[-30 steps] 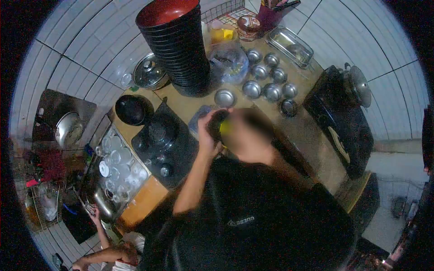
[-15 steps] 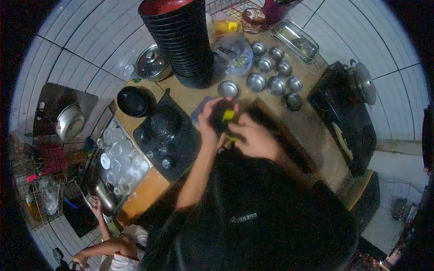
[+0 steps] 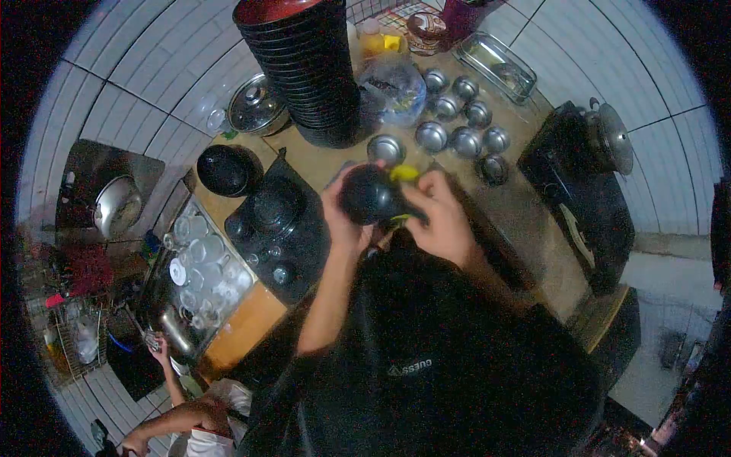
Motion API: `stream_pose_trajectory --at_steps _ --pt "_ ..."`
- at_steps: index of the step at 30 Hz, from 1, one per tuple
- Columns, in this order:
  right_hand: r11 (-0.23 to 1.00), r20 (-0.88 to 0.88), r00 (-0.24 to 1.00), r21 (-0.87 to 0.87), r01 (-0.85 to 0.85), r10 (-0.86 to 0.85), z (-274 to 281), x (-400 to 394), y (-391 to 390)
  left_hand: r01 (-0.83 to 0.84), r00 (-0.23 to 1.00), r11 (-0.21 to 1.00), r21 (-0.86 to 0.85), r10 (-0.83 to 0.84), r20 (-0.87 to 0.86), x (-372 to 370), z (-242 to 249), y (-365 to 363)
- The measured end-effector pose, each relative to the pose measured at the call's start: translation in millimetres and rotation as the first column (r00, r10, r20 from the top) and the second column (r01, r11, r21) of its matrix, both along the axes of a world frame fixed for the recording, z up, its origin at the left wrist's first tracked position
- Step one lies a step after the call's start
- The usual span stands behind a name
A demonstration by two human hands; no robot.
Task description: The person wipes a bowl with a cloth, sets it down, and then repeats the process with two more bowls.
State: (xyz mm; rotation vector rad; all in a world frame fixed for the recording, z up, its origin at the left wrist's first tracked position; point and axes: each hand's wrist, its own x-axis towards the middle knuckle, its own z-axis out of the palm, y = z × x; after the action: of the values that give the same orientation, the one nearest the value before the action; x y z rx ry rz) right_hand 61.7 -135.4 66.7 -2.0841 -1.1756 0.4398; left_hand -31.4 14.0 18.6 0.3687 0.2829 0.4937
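My left hand point(image 3: 344, 221) is closed round the side of a small black bowl point(image 3: 367, 196), held up in front of my chest with its shiny rounded side showing. My right hand point(image 3: 442, 225) pinches a bright yellow-green cloth point(image 3: 403, 174) against the bowl's right edge. Part of that cloth is hidden behind my fingers and the bowl, and blur makes its exact kind hard to tell. Just beyond my hands, a metal cup point(image 3: 386, 150) stands on the counter.
A tall stack of black bowls point(image 3: 304, 76) rises at the back. Several metal cups point(image 3: 465, 142) stand to its right, near a glass dish point(image 3: 496, 67). A black stove point(image 3: 575, 194) is at right. Leftward are a dark mat point(image 3: 304, 255), glassware point(image 3: 202, 263) and another person's arm point(image 3: 173, 385).
The black bowl has turned so its smooth rounded side shows more. My right hand and the yellow-green cloth have shifted slightly to the right along its edge.
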Motion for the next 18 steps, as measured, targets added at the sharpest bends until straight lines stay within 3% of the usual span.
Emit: stream_pose_trajectory --at_steps 2,3,6,7,9,11,14,16,18 --pt "0.959 0.241 0.968 0.283 -0.003 -0.068 -8 12 0 0.029 0.999 1.0 0.0 -0.029 0.044 -2 10 -1" --pt "0.96 0.24 0.968 0.281 -0.002 -0.068 -8 12 -2 0.062 0.994 0.998 0.002 -0.062 0.088 -3 13 -1" --pt "0.997 0.14 0.99 0.061 -0.037 0.028 3 7 -4 -0.016 0.999 0.996 0.086 0.019 -0.034 -1 4 1" --pt "0.997 0.144 0.989 0.063 -0.037 0.027 4 3 -6 -0.017 0.999 0.996 0.088 0.019 -0.03 -2 3 1" --pt "0.988 0.14 0.983 -0.115 -0.1 0.116 4 -4 -10 -0.009 0.998 1.0 0.025 0.011 -0.068 -3 11 1" --pt "0.983 0.092 0.985 -0.12 -0.137 0.148 -6 -1 -14 0.016 1.0 0.999 -0.03 -0.017 -0.026 -7 10 7" --pt "0.983 0.055 0.998 0.18 -0.037 0.027 -12 5 -14 0.032 0.999 0.997 -0.075 -0.033 -0.022 -8 18 10" --pt "0.981 0.079 0.996 0.196 0.012 -0.028 -4 8 -12 0.02 0.998 0.998 -0.066 -0.024 -0.062 -8 20 7" --pt "0.973 0.125 0.989 0.227 0.049 -0.079 5 9 -8 0.155 0.988 0.986 -0.062 -0.155 0.017 -7 17 7"
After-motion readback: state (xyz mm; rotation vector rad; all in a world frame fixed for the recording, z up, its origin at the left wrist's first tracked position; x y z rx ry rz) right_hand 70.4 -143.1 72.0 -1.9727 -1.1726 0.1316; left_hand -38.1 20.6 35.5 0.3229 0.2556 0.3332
